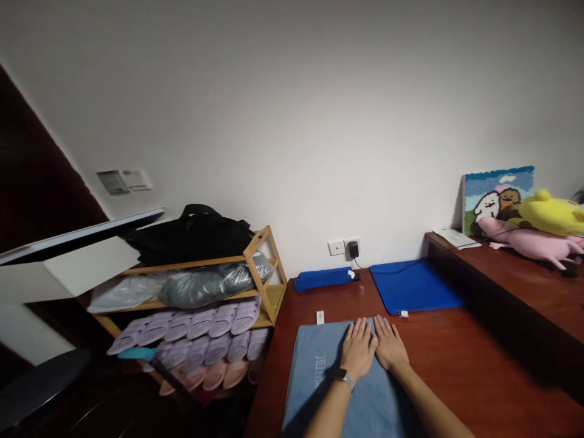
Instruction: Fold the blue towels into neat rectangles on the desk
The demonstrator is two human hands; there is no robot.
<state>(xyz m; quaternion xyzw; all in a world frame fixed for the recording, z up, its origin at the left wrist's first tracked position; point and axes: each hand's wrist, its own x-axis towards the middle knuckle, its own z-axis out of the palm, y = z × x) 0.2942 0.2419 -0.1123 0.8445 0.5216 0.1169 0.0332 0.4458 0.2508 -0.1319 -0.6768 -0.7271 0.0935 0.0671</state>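
My left hand [358,348] and my right hand [389,344] lie flat side by side, fingers stretched out, on a grey-blue folded towel [314,377] with a small label. The towel rests on a reddish-brown wooden table [456,365] near its left edge. Both hands press on the towel's far part and hold nothing. A dark watch band circles my left wrist.
A flat blue towel [413,285] and a rolled blue towel [323,278] lie at the back by a wall socket with a plug [353,248]. A raised shelf holds plush toys [542,228] at right. A wooden rack of slippers [205,334] stands left.
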